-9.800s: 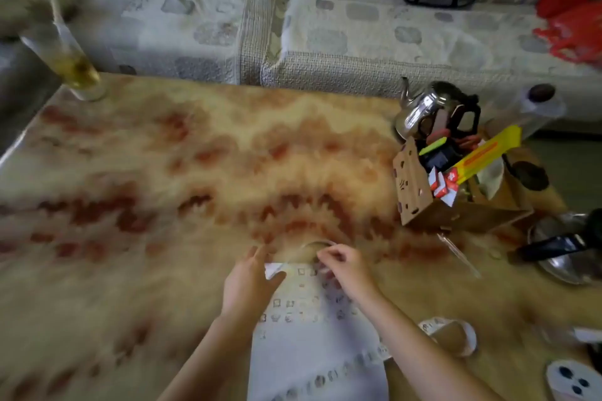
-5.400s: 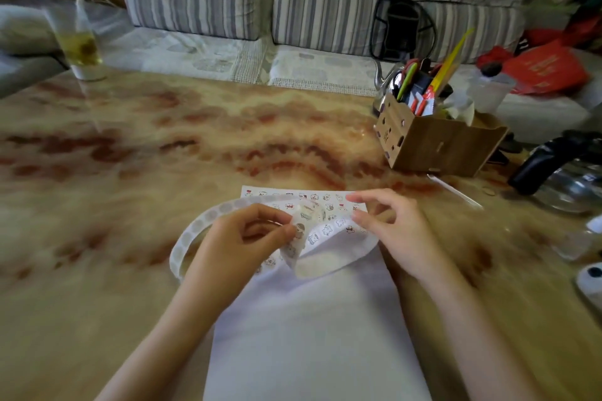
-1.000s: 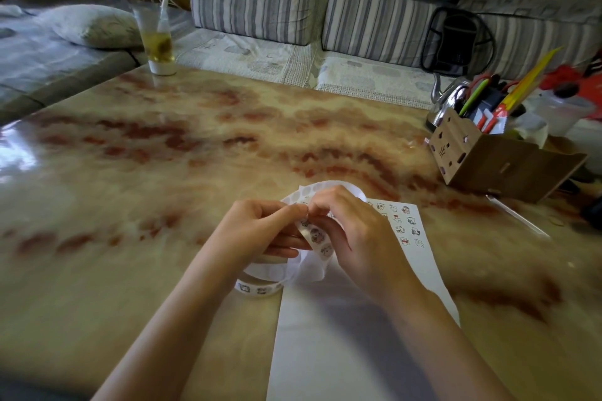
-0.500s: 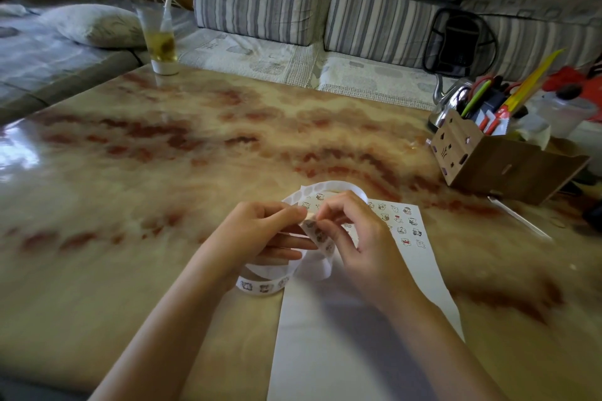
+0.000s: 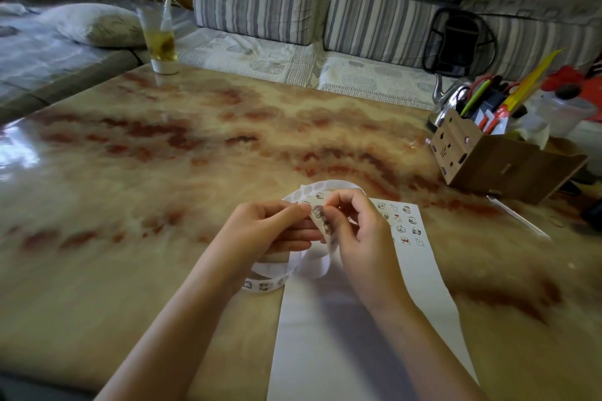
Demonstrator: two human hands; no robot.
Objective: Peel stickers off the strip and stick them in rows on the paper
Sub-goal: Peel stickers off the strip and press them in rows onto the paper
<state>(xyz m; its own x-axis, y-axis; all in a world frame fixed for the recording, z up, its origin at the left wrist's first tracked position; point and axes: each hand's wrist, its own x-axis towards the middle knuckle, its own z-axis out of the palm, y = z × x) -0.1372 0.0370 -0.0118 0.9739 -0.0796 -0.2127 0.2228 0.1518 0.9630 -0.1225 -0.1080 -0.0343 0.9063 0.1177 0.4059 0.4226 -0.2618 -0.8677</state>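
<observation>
"What did you see on the left?"

"At the far left, a clear plastic cup [image 5: 161, 39] of yellow drink with a straw stood on the glossy tan-and-red marble table [image 5: 146, 179]."

"And the hands?"

"In the near middle, the left hand [image 5: 260, 231] pinched the long white looped sticker strip [image 5: 314, 267] between its thumb and curled fingers, holding it up over the table. The right hand [image 5: 356, 233] met it there, thumb and forefinger pinching the same strip at a sticker. I couldn't tell whether that sticker had lifted."

"The paper?"

"The white rectangular sheet of paper [image 5: 374, 345] lay flat beneath both hands, with small cartoon stickers [image 5: 404, 225] in rows at its far end. At the far right stood a brown cardboard box [image 5: 488, 166] full of pens."
</observation>
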